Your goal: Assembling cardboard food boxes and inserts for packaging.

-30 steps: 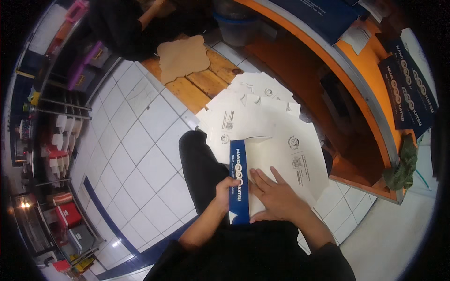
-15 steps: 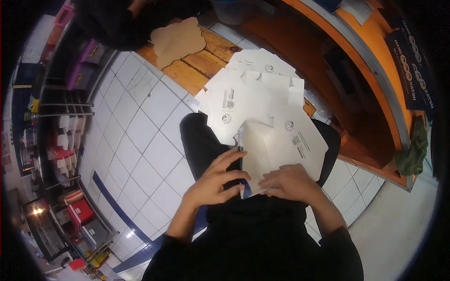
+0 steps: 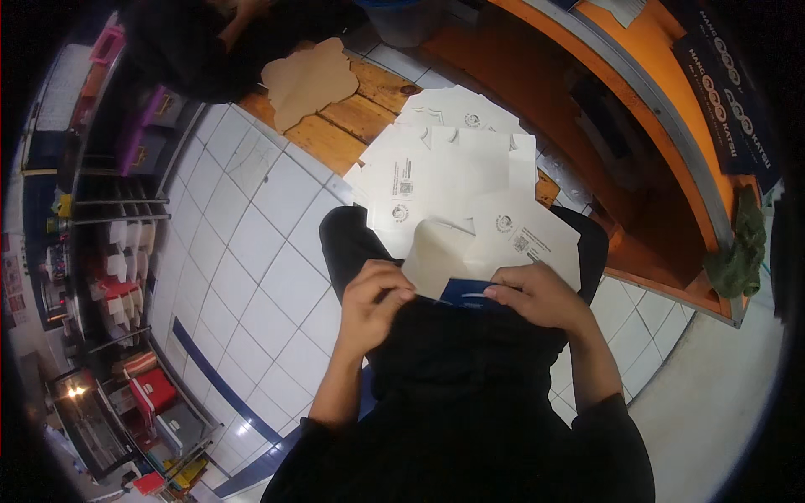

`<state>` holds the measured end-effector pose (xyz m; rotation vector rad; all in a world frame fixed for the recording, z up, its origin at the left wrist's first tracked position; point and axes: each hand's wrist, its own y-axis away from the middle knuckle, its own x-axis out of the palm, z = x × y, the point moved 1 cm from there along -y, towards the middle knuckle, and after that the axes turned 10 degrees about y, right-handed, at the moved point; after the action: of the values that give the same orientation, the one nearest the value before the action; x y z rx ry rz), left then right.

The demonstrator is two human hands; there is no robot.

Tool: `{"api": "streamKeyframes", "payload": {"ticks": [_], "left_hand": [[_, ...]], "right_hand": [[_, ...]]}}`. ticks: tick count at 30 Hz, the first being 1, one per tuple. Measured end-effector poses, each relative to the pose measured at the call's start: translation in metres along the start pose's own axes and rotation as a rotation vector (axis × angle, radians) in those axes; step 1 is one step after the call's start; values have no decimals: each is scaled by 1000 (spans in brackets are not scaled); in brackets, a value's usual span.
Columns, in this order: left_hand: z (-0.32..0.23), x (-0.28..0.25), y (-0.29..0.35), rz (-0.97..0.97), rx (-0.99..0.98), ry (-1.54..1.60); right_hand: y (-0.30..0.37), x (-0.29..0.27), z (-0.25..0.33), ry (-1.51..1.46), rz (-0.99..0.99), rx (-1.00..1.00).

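Note:
On my lap is a partly folded paperboard box (image 3: 434, 251), white inside, with a dark blue flap (image 3: 466, 290) turned up at its near side. My left hand (image 3: 373, 303) pinches the box's near left corner between thumb and fingers. At the flap's right end, my right hand (image 3: 537, 293) grips the blue board, thumb on its blue face and fingers behind. Beyond the box, several flat, white die-cut box blanks (image 3: 457, 172) with small black prints lie overlapped across my knees and a wooden bench.
Ahead stands the plank bench (image 3: 362, 117) with a brown cardboard piece (image 3: 309, 82) on it. A person in dark clothing (image 3: 180, 50) is at the far left. An orange counter (image 3: 662, 75) curves along the right, near a green cloth (image 3: 742, 243). Loaded shelves (image 3: 122, 210) line the left.
The blue flap has come up across the box's near side. My right hand has moved from the box's inside to the flap's right end; my left hand has closed to a pinch.

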<state>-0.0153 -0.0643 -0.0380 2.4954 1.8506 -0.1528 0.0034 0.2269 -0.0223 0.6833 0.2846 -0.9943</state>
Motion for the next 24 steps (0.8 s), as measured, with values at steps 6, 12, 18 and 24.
{"api": "streamKeyframes", "payload": {"ticks": [6,12,18,24], "left_hand": [[4,15,6,-289,-153,113],[-43,26,-2,157,331,-558],[-31,20,-7,130,167,-538],[-14,4,-9,104,106,-452]], "right_hand": [[-6,-7,15,5,33,88],[-8,6,30,279,39,-32],[-10,3,46,353,57,-110],[8,-16,42,538,-61,-31]]}}
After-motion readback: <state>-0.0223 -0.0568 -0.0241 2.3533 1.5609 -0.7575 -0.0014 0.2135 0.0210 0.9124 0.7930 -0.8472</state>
